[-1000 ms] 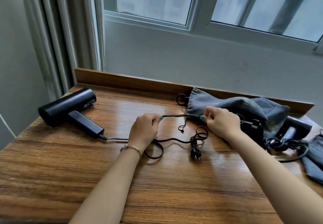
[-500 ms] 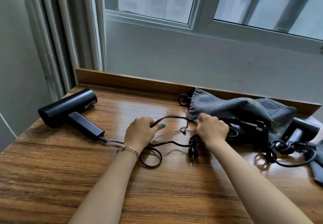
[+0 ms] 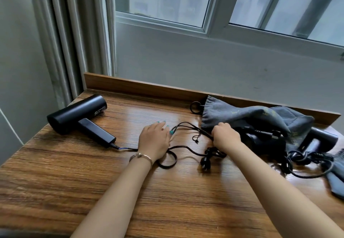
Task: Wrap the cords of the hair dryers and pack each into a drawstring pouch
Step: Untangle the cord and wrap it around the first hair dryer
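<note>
- While lying on the wooden table [image 3: 93,191], black hair dryer [image 3: 78,116] at far left, barrel toward the wall, handle pointing near-right — cord [image 3: 183,147] trailing right from the handle end, unwrapped.
- Left hand [image 3: 155,140]: flat over the cord, fingers straight and relaxed, gripping nothing; likely pinning the slack so the loop stays put.
- Right hand [image 3: 226,135]: fingers curled round the doubled cord just beside the grey drawstring pouch [image 3: 232,114], apparently gathering a loop for winding.
- Plug [image 3: 205,163] resting near the right wrist, beside a small tangle — probably the last length to take up.
- Second hair dryer [image 3: 320,139] at far right, partly under pouch fabric, with its own loose cord [image 3: 307,165] beside it; not yet packed.
- Another dark shape just right of the right hand, under the pouch — cannot tell what.
</note>
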Tool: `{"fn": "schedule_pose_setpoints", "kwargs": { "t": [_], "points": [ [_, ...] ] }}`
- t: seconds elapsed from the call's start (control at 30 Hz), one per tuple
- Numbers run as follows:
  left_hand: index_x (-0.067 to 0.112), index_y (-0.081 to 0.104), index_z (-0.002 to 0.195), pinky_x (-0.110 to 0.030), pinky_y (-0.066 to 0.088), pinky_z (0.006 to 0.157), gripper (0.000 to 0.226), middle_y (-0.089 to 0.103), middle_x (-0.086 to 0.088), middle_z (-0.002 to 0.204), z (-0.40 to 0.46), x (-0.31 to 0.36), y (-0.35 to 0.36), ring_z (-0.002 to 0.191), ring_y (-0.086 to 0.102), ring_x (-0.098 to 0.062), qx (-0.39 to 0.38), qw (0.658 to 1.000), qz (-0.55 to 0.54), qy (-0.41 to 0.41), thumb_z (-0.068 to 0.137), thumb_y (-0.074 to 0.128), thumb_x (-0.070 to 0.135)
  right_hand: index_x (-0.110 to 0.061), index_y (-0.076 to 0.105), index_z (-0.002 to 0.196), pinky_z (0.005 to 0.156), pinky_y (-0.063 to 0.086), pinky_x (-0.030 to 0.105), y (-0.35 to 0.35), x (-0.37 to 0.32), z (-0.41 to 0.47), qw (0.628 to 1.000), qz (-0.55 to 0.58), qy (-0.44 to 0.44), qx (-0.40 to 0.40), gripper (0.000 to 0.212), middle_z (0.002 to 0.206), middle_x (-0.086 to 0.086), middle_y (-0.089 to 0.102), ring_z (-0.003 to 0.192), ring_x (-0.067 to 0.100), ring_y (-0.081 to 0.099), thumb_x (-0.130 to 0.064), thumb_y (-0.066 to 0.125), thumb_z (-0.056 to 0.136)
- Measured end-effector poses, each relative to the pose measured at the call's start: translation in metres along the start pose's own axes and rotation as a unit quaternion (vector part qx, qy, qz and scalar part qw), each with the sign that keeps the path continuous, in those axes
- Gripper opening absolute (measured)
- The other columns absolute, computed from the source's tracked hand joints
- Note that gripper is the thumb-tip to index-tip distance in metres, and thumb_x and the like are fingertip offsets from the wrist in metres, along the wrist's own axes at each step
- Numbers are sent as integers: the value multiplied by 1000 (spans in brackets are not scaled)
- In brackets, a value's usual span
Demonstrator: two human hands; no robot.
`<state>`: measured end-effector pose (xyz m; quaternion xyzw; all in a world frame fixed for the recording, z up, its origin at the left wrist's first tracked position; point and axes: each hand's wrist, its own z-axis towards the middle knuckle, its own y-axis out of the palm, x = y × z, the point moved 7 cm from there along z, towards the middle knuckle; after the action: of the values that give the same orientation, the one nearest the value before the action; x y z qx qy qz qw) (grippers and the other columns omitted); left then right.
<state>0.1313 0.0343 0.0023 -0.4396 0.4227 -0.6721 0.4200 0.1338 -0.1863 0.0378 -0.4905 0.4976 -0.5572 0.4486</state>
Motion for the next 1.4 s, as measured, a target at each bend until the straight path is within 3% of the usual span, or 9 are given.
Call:
{"fn": "schedule_pose_setpoints", "kwargs": {
  "t": [0.1,0.23,0.5,0.63,0.77,0.97,1.17,1.27,1.4],
  "points": [
    [20,39,146,-35,24,112,67,35,1,155,-2,7,0,142,30,-18,-51,999,3,6,98,11,58,-12,73,107,86,53,36,6,14,-5,987,158,24,-11,27,112,10,64,99,26,60,-4,58,86],
    [22,15,156,-36,11,119,68,14,1,163,-11,-6,-11,150,11,-16,-68,990,-116,-38,99,25,59,-16,63,125,99,42,37,-6,-16,-32,970,206,-79,102,39,119,6,54,116,25,46,-8,60,87],
    [13,43,143,-38,14,117,47,39,-6,153,-61,-61,-66,144,26,-20,54,994,-17,-94,103,33,36,-22,65,118,94,45,41,-19,-114,-86,918,264,-274,107,26,120,-2,62,117,21,51,-25,51,97],
    [13,43,141,-38,12,119,45,32,-8,157,-85,-112,-67,147,19,-22,54,985,-22,-164,103,34,34,-21,64,123,101,39,37,-30,-155,-102,899,227,-341,154,34,126,-2,62,120,21,54,-37,51,95],
    [23,34,149,-39,6,121,47,18,0,162,-96,-129,-58,150,7,-17,30,987,-35,-154,104,30,37,-25,40,145,116,18,32,-20,-197,-100,911,141,-379,84,51,151,-5,40,141,15,32,-43,46,98],
    [26,40,147,-31,10,119,49,35,4,156,-112,-105,-78,145,27,-12,47,992,77,-89,102,36,44,-21,22,152,118,16,38,-5,-216,-100,929,67,-363,26,68,148,1,44,137,18,38,-52,45,96],
    [26,45,144,-20,14,115,43,41,12,152,-136,-47,-76,142,30,-4,62,995,-70,-41,103,39,33,-19,36,144,105,37,32,-10,-208,-109,901,265,-340,-47,61,142,4,49,130,19,44,-23,60,88],
    [30,49,142,-18,26,109,40,43,18,148,-149,-48,-73,140,32,0,45,982,-170,-68,102,41,36,-18,36,141,98,43,36,-7,-203,-122,918,224,-324,-50,58,139,3,46,127,21,44,-27,59,88],
    [21,58,134,-12,30,105,34,55,10,138,-154,-62,-69,131,45,-3,53,926,-360,-102,102,48,23,-10,42,125,83,45,35,-10,-219,-136,945,143,-290,47,33,124,11,51,111,26,50,-23,48,96]
  ]
}}
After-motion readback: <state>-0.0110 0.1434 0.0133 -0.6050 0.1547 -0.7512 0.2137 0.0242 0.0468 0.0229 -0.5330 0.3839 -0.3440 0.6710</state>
